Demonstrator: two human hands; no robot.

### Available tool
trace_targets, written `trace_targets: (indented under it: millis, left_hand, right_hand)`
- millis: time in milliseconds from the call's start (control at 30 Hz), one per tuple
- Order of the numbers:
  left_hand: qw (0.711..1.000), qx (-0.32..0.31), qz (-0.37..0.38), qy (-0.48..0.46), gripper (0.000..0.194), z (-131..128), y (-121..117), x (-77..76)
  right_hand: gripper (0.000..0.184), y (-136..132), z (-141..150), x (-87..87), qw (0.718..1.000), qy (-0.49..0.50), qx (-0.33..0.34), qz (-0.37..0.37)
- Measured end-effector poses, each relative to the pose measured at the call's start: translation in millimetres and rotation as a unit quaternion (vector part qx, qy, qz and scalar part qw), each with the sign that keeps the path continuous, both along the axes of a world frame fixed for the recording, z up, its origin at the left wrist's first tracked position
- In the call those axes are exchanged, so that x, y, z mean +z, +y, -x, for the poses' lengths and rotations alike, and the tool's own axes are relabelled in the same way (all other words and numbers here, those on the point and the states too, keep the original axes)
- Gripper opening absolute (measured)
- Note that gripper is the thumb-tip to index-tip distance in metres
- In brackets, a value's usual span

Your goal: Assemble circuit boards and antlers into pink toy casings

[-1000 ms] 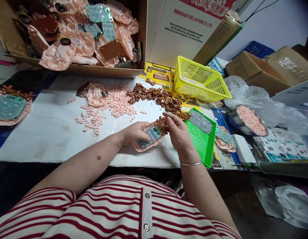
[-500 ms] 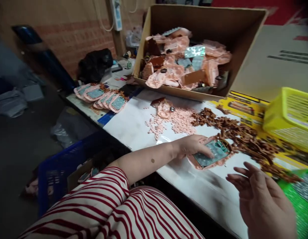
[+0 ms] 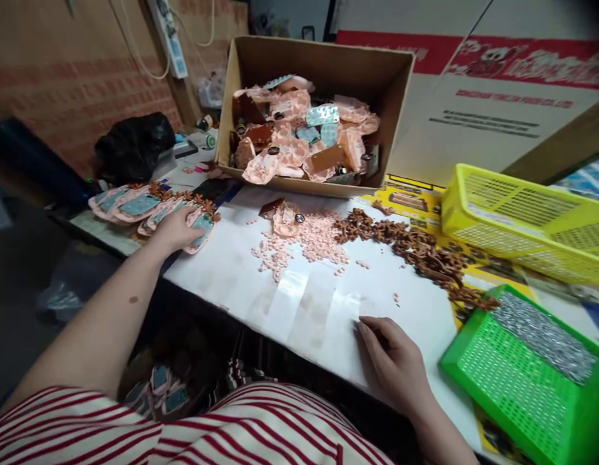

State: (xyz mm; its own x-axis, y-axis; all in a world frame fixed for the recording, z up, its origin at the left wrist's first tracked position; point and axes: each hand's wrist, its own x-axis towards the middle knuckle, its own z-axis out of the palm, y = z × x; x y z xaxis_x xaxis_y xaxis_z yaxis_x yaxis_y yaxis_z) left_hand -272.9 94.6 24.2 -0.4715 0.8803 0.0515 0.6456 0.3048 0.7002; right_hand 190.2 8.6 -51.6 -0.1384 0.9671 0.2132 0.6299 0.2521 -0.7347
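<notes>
My left hand (image 3: 180, 231) is closed over a pink plastic casing with a blue-green circuit board (image 3: 202, 226), at the right end of a row of similar pieces. Its thumb lies across the board. The other pink casings (image 3: 137, 204) overlap there, with brown star-like parts along their far edge. My right hand (image 3: 393, 358) is low over the front of the white work surface (image 3: 318, 310). Its thumb and forefinger tips come together in a pinch, and anything between them is too small or hidden to see.
A cardboard box (image 3: 323, 187) of pink and brown parts stands behind. Small pink pieces (image 3: 323, 236) and brown parts (image 3: 415, 248) lie heaped in the middle. Right are a yellow basket (image 3: 526, 229) and a green basket (image 3: 517, 368) with small silvery parts. A black bag (image 3: 134, 145) sits far left.
My left hand has carried the pink casing from the middle of the table left to the row. My right hand has lowered to the table, its fingers drawn together. The view has shifted right.
</notes>
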Motion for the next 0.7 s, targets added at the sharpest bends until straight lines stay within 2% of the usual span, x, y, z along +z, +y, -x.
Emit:
trace_targets:
  millis: [133, 233, 333, 400, 500, 600, 700]
  left_hand:
    - [0.980, 0.030, -0.030, 0.193, 0.034, 5, -1, -11.7]
    - [0.958, 0.015, -0.057, 0.279, 0.039, -11, 0, -2.4]
    - [0.961, -0.011, -0.063, 0.268, 0.051, -42, 14, 18.9]
    - [0.968, -0.019, -0.105, 0.228, 0.055, -66, 33, 32.8]
    - [0.967, -0.053, -0.155, 0.195, 0.077, -99, 66, 47.0]
    - [0.962, -0.083, -0.174, 0.192, 0.091, -121, 89, 52.4]
    - [0.950, -0.114, -0.209, 0.201, 0.081, -138, 87, 46.5]
  right_hand:
    - [0.029, 3, 1, -1.0, 1.000, -0.007, -0.001, 0.005]
    - [0.029, 2, 1, -1.1, 1.000, -0.008, 0.001, 0.009]
    - [0.029, 2, 0, -1.5, 1.000, -0.006, 0.002, 0.012]
    - [0.029, 3, 0, -1.9, 1.000, -0.002, 0.001, 0.015]
    - [0.029, 4, -1, -2.2, 1.000, 0.004, -0.004, 0.016]
    - [0.027, 3, -1, -1.8, 1.000, 0.011, -0.009, 0.012]
    - [0.026, 2, -1, -1.3, 1.000, 0.019, -0.011, 0.010]
